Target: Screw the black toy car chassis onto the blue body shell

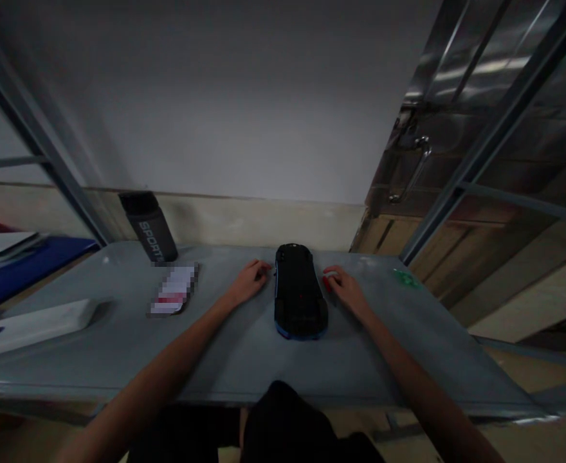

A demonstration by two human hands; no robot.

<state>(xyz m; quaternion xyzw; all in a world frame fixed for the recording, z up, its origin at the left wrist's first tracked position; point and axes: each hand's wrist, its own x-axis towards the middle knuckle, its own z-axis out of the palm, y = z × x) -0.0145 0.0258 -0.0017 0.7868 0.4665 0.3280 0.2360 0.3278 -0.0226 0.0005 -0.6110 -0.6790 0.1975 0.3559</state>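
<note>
A toy car [298, 289] lies upside down on the grey table [244, 360], its black underside facing up and blue bodywork showing along the edges. My left hand [250, 281] rests just left of the car, fingers loosely bent and a little apart, with nothing visible in it. The index fingertip comes close to the car's side; whether it touches, I cannot tell. On the right side, my right hand [346, 289] has its fingers curled around a small red object [327, 282], close to the car. The red object is partly hidden and too blurred to identify.
A dark SPORT bottle [150, 228] stands at the back left, near a blurred-out phone-like item [174, 289]. A long white case [36, 326] lies at the far left. Small green pieces [406, 278] lie at the right. Metal frame posts [432, 212] rise at both sides.
</note>
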